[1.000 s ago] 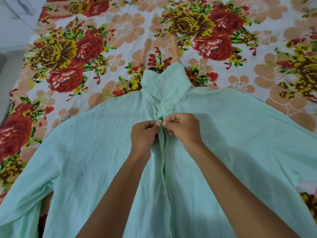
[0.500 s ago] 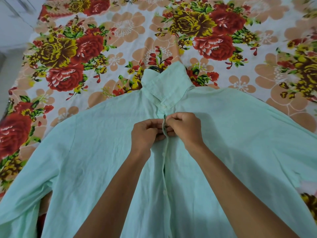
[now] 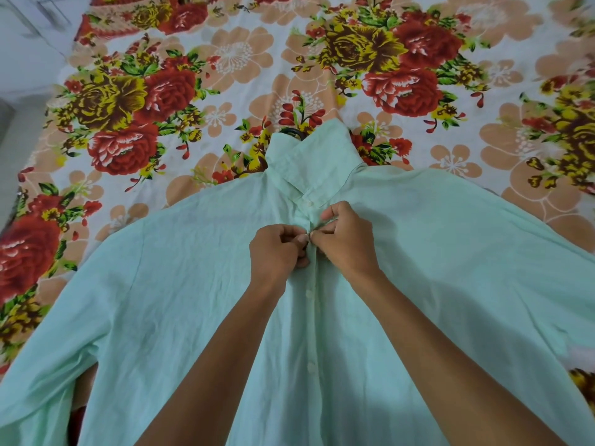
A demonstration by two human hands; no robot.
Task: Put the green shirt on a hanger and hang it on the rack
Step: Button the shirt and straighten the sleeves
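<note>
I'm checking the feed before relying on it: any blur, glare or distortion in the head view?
Head view: soft, even light, no glare; the green shirt and both hands, left hand and right hand, are sharp enough; wide-angle bending curves the floral bedsheet edges; faint arm shadows on the cloth.

Floral bedsheet point(image 3: 225, 59), white floor point(image 3: 29, 53) beside

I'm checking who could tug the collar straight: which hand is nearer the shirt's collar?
Right. The right hand pinches the placket just below the collar; the left hand grips the placket lower and further left on the green shirt.
</note>
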